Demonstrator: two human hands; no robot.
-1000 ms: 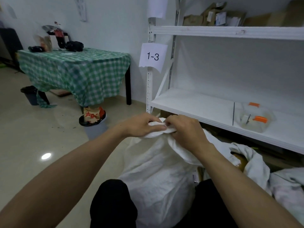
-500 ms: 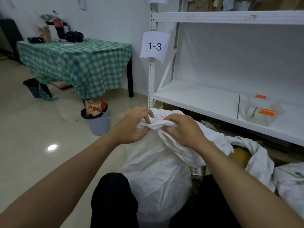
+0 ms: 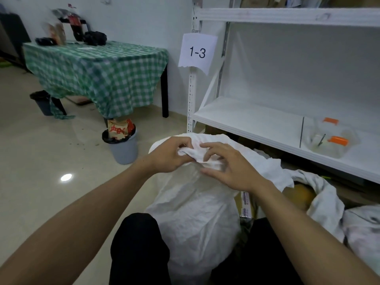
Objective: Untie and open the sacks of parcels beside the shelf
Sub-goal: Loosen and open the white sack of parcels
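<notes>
White shelf (image 3: 246, 118) behind, left hand (image 3: 170, 157) gripping white sack (image 3: 195, 212) neck, right hand (image 3: 230, 169) fingers loose beside it.

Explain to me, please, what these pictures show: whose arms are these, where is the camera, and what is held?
There is no machine here: the arms belong to a person, and the one camera sits on that person's head, looking forward and down. Right in front of the person stands a white sack, beside a white shelf labelled 1-3. The left hand grips the sack's bunched neck, while the right hand spreads its fingers loosely over it. To the right lies a second sack, already open. On the shelf sits a clear box with orange clips; farther back are a table under a green checked cloth and a grey bin.
</notes>
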